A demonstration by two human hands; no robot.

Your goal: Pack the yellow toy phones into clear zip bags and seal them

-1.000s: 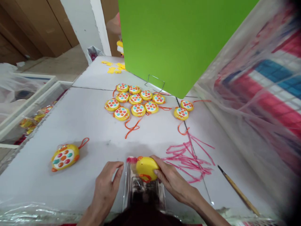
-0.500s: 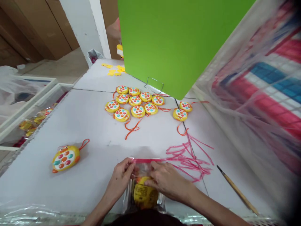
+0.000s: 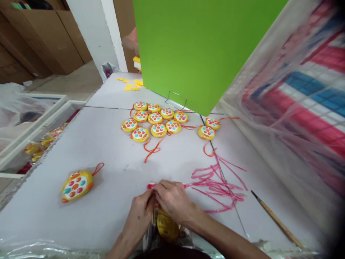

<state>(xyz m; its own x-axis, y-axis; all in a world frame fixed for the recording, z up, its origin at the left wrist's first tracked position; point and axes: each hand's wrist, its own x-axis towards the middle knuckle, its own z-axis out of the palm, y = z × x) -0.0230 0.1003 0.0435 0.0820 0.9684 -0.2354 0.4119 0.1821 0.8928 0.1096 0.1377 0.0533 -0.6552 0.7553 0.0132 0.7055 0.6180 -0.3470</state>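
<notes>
My left hand [image 3: 141, 212] and my right hand [image 3: 172, 199] meet at the near edge of the white table [image 3: 107, 144]. Both pinch the pink-edged top of a clear plastic bag [image 3: 161, 230]. Inside the bag sits a yellow toy [image 3: 167, 226], partly hidden under my right hand. A loose yellow duck toy [image 3: 77, 184] with coloured buttons and an orange cord lies to the left. Several more such toys [image 3: 155, 122] are grouped further back, and two toys [image 3: 209, 128] lie apart to their right.
A pile of pink strips [image 3: 218, 183] lies right of my hands. A thin brush [image 3: 277, 223] rests at the right. A green board [image 3: 202, 50] stands behind the toys. Plastic-covered goods fill the right side. Bins with bagged toys [image 3: 40, 144] sit left. Another person's arm [image 3: 130, 41] shows beyond the board.
My right hand held the yellow toy at the bag's mouth; the toy went into the bag. Both hands then came together at the bag's pink top edge.
</notes>
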